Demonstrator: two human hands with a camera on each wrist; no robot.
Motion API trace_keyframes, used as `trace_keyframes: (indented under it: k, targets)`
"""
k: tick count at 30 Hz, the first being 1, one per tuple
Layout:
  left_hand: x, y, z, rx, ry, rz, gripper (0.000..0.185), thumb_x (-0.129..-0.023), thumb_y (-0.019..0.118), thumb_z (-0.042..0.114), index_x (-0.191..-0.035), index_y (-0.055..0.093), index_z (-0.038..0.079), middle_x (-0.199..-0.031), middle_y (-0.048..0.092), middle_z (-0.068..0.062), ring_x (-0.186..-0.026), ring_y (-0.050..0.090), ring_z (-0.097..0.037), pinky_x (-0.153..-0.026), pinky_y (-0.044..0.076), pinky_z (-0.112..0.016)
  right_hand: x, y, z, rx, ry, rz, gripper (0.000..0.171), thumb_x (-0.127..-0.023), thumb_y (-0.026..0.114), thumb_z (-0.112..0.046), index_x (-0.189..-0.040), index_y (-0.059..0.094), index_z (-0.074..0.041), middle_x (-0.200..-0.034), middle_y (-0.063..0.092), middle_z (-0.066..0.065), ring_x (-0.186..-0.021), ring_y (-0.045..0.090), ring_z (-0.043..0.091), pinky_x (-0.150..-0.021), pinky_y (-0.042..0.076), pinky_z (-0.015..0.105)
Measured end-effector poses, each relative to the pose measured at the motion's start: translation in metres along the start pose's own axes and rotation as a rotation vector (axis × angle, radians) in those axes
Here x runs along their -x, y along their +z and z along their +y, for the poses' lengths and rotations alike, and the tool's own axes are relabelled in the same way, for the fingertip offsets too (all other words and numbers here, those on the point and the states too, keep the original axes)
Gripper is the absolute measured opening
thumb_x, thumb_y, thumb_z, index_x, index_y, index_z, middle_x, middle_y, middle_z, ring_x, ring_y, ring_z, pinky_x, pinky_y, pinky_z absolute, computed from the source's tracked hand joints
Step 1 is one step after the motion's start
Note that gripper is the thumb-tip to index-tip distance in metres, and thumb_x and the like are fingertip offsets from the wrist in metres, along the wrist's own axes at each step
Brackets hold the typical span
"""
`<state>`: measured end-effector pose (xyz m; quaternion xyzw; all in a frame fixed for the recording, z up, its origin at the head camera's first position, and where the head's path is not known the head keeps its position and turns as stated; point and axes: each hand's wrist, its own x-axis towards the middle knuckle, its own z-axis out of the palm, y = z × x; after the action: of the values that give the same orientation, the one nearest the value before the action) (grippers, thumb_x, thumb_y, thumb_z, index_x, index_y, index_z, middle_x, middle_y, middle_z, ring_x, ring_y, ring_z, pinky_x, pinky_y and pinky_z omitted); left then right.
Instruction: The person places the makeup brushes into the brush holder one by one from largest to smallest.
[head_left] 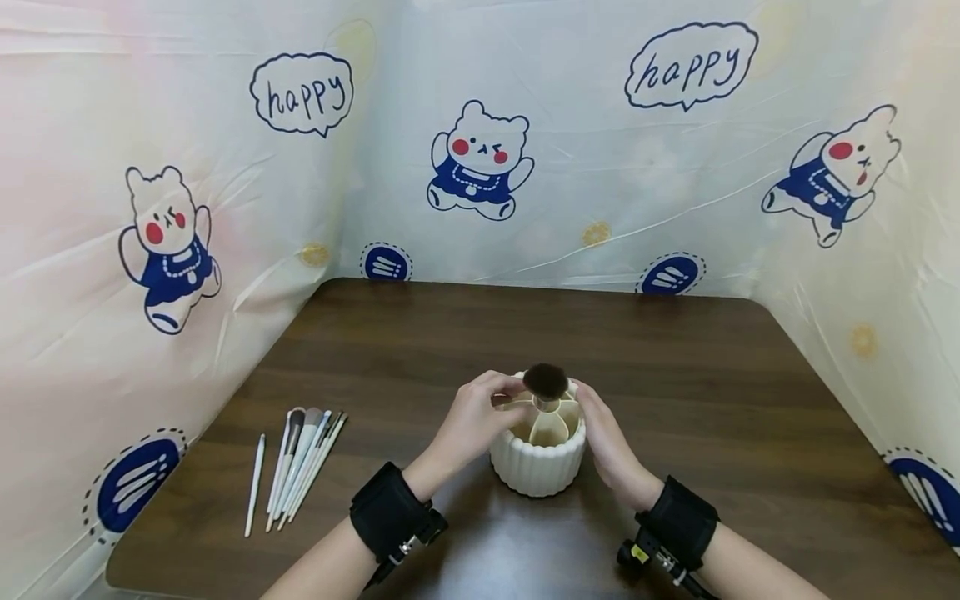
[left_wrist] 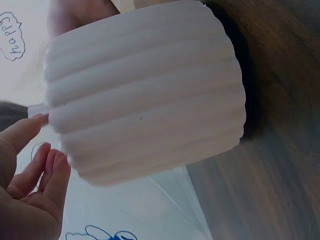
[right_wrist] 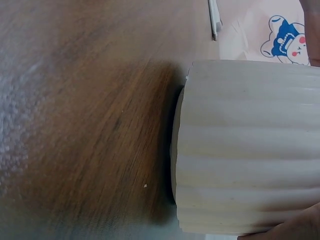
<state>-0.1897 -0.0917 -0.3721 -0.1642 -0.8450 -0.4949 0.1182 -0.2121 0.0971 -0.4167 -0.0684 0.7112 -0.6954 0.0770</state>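
A white ribbed brush holder (head_left: 537, 471) with inner dividers stands upright on the table. Out of its top rises a makeup brush (head_left: 546, 382) with a full dark head; its handle is hidden inside. My left hand (head_left: 480, 417) is at the holder's left rim, thumb and fingers apart. In the left wrist view, one fingertip lies by the brush's ferrule (left_wrist: 37, 110), and the brush is not seen between the fingers. My right hand (head_left: 611, 442) rests along the holder's right side, its fingers reaching toward the rim. The right wrist view has part of this hand against the ribbed wall (right_wrist: 245, 145).
Several makeup brushes (head_left: 303, 467) with pale handles lie in a loose bunch on the left of the brown table (head_left: 420, 333). A single slim white stick (head_left: 255, 487) lies just left of them. Printed sheeting (head_left: 585, 167) stands around the table's back and sides.
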Motion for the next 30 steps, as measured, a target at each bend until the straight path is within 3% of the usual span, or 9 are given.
trace_keyframes:
  k: [6, 12, 18, 24, 30]
  targets:
    - [-0.004, -0.023, -0.003, -0.007, -0.059, 0.063, 0.020, -0.080, 0.075, 0.011, -0.099, 0.072, 0.003, -0.097, 0.070, -0.011, -0.090, 0.069, -0.021, -0.080, 0.056, -0.027, 0.000, -0.002, -0.001, 0.006, 0.006, -0.008, 0.049, -0.106, 0.024, -0.025, -0.145, 0.028, 0.003, -0.154, 0.027, 0.020, -0.144, 0.020, 0.030, -0.118, 0.015, 0.045]
    - [-0.008, -0.074, -0.015, -0.185, -0.125, 0.145, 0.022, -0.086, 0.071, 0.019, -0.102, 0.071, 0.005, -0.099, 0.072, -0.010, -0.091, 0.068, -0.021, -0.081, 0.055, -0.034, -0.001, -0.003, 0.001, 0.013, 0.001, 0.000, 0.049, -0.106, 0.024, -0.025, -0.145, 0.029, 0.003, -0.153, 0.028, 0.021, -0.143, 0.021, 0.031, -0.118, 0.016, 0.046]
    - [-0.003, -0.126, -0.047, -0.403, -0.239, 0.223, 0.021, -0.091, 0.064, 0.021, -0.101, 0.071, 0.004, -0.098, 0.072, -0.015, -0.090, 0.066, -0.028, -0.076, 0.049, -0.039, -0.003, -0.004, 0.001, 0.007, 0.007, 0.006, 0.048, -0.106, 0.024, -0.024, -0.145, 0.030, 0.003, -0.153, 0.029, 0.020, -0.143, 0.022, 0.030, -0.118, 0.017, 0.045]
    - [0.020, -0.166, -0.081, -0.563, -0.402, 0.198, 0.024, -0.093, 0.059, 0.019, -0.100, 0.069, -0.001, -0.097, 0.070, -0.022, -0.080, 0.064, -0.033, -0.066, 0.047, -0.039, -0.003, -0.004, 0.000, 0.009, -0.002, 0.012, 0.048, -0.105, 0.024, -0.023, -0.145, 0.030, 0.004, -0.151, 0.031, 0.022, -0.142, 0.024, 0.030, -0.117, 0.018, 0.045]
    - [0.042, -0.186, -0.108, -0.639, -0.574, 0.126, 0.022, -0.091, 0.058, 0.014, -0.095, 0.068, -0.004, -0.092, 0.068, -0.024, -0.071, 0.062, -0.032, -0.059, 0.047, -0.041, -0.003, -0.005, 0.001, 0.001, -0.002, 0.006, 0.049, -0.105, 0.025, -0.024, -0.145, 0.030, 0.004, -0.152, 0.030, 0.022, -0.143, 0.023, 0.031, -0.118, 0.016, 0.045]
